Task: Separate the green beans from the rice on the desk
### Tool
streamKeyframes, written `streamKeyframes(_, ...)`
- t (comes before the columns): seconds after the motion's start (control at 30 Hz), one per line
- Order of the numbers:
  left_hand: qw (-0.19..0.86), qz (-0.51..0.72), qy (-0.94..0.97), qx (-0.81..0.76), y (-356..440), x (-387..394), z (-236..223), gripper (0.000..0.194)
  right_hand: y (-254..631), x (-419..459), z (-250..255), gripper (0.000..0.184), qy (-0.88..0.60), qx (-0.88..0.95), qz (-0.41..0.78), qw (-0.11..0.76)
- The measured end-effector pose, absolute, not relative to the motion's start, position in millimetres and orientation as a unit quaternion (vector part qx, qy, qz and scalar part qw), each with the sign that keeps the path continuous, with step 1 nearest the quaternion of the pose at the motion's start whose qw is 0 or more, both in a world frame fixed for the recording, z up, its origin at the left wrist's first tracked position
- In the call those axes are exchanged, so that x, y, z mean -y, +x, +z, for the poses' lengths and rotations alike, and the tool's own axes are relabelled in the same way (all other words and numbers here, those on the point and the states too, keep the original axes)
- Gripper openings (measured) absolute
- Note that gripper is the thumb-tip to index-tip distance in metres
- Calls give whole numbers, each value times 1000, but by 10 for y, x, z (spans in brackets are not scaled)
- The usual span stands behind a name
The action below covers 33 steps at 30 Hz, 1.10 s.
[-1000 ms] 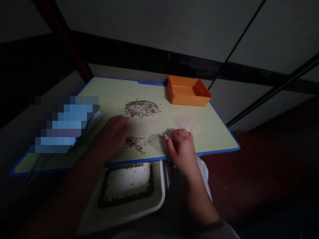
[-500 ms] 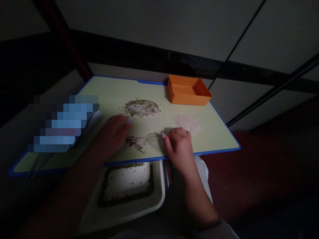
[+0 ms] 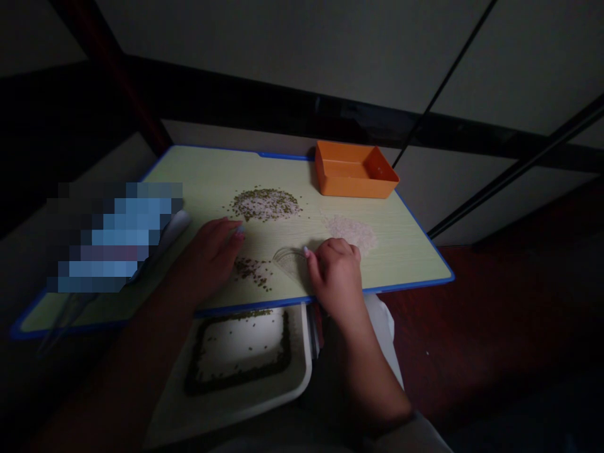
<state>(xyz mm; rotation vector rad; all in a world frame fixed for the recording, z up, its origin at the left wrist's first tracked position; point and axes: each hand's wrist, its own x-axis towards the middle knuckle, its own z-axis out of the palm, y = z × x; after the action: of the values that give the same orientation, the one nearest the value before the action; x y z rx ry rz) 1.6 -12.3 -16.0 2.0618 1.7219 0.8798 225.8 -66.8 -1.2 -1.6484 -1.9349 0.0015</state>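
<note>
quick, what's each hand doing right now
Left hand: fingers loosely bent beside the small scattered cluster; whether it holds anything can't be told.
Right hand: curled, holding the clear protractor on the board.

A right hand (image 3: 337, 274) grips a clear protractor (image 3: 289, 262) on a pale, blue-edged board (image 3: 202, 173). A small scatter of grains (image 3: 257, 275) lies just right of the left hand (image 3: 210, 258). Beyond the hands are a mixed green-and-pale pile (image 3: 267, 204), a pale pile (image 3: 352, 231) and an orange box (image 3: 358, 185).
</note>
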Motion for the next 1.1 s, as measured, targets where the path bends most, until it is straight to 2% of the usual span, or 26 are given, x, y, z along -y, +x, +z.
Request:
streamKeyframes(0.13,152,304,722,-603,19,118,-157,51,2251,680,-14,27,-612,731,16,302)
streamKeyframes(0.53,156,306,721,-602,13,111,-161,49,2214,612,-21,28,-642,712,-34,282)
streamKeyframes(1.1,156,305,721,-602,22,118,-166,52,2701,554,-56,27,-723,622,-104,280)
